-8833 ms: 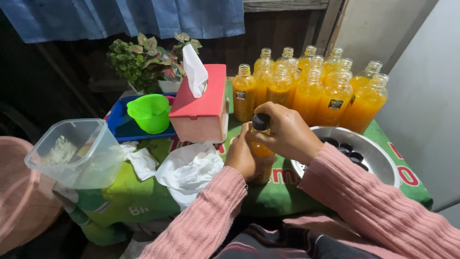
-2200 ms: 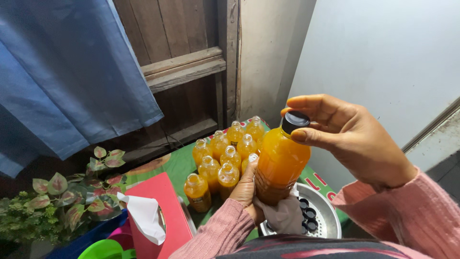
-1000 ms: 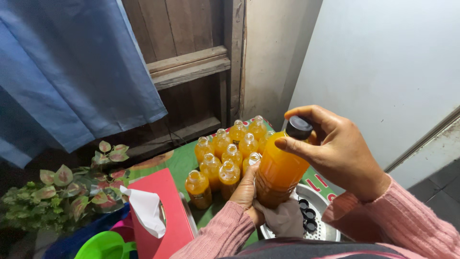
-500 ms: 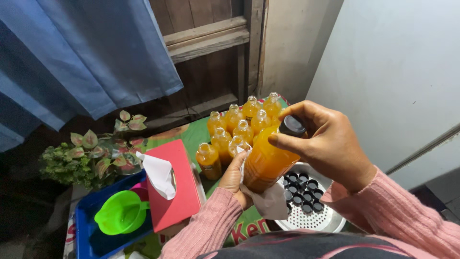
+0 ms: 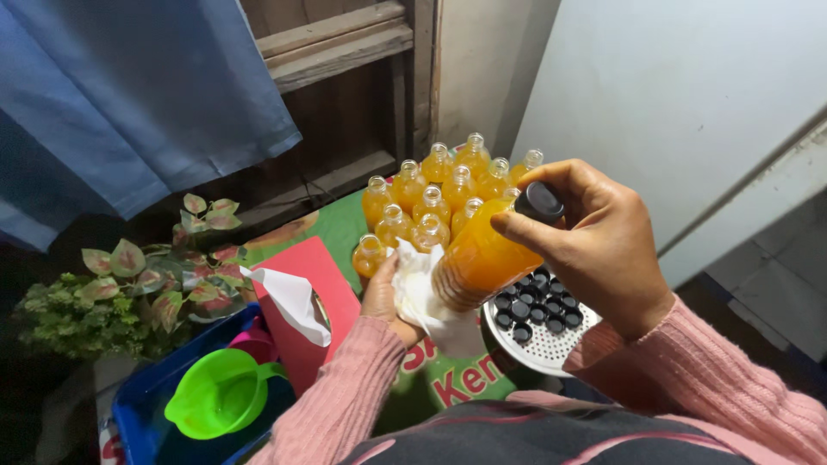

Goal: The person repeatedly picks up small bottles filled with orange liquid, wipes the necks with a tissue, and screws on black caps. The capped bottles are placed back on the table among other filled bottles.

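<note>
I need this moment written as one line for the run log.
left hand: wipes bottle with white tissue | right hand: fingers on black cap | orange bottle: tilted, above cap tray

The right hand (image 5: 594, 245) grips the black cap (image 5: 539, 201) of a tilted orange bottle (image 5: 482, 258), while the left hand (image 5: 385, 291) cradles its base in a white cloth (image 5: 422, 293). Uncapped bottles (image 5: 431, 198) crowd the counter (image 5: 332, 226) behind; loose caps fill a perforated tray (image 5: 538, 340).
</note>
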